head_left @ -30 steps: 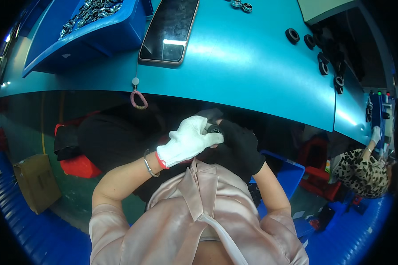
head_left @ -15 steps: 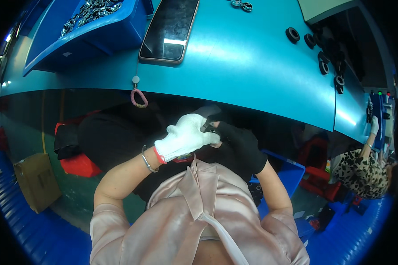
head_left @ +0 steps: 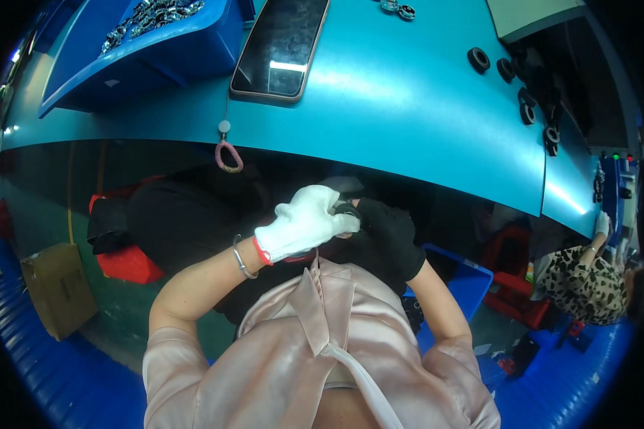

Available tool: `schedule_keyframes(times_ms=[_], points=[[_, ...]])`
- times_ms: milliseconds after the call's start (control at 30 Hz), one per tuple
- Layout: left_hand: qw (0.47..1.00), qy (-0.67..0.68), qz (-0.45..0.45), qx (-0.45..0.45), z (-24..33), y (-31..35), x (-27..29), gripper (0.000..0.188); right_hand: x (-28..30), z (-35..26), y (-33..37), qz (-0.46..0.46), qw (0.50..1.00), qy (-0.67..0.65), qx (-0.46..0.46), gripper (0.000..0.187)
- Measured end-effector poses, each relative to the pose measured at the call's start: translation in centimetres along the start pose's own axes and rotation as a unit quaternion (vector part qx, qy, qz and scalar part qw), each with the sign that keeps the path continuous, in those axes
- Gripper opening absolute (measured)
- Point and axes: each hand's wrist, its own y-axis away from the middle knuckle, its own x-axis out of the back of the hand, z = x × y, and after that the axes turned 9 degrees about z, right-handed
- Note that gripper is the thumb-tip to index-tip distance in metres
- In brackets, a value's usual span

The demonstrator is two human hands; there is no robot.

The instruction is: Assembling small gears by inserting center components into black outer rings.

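Note:
My left hand, in a white knit glove with a red cuff, has its fingers closed at the near side of the table, over my lap. A small dark round part sits between its fingertips and my right hand. The right hand wears a black glove, and its fingers bend in against the same part. Dark cloth behind that glove makes its outline hard to follow. Both hands meet around the part, which they partly cover; its details are too small to tell.
On the turquoise table lie a phone with a pink loop strap, a blue bin of shiny metal parts, and several black rings. A blue crate stands at my right. Another person works far right.
My fingers have shifted slightly around the part, whose dark round edge shows more plainly now. The table and its things sit slightly further right in view. The other person's hand has moved down.

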Motion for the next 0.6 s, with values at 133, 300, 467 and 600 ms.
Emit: schedule_keyframes(times_ms=[133,300,467,600], points=[[0.990,0.128,0.029,-0.054,-0.1,0.4,-0.4,0.021,0.6,-1.0,-0.1,0.015,0.997,0.014,-0.077,0.042],[0.999,0.037,-0.016,-0.001,1.2,0.5,0.6,0.021,1.2,-0.6,-0.5,-0.051,0.996,-0.006,-0.070,0.044],[0.995,0.100,-0.004,0.005,0.0,0.5,0.1,0.021,1.4,-0.6,-0.5,-0.080,0.993,-0.013,-0.086,0.046],[0.994,0.101,0.020,-0.019,-0.5,0.7,-0.1,0.021,0.7,-1.0,-0.3,-0.032,0.999,0.023,-0.023,0.045]])
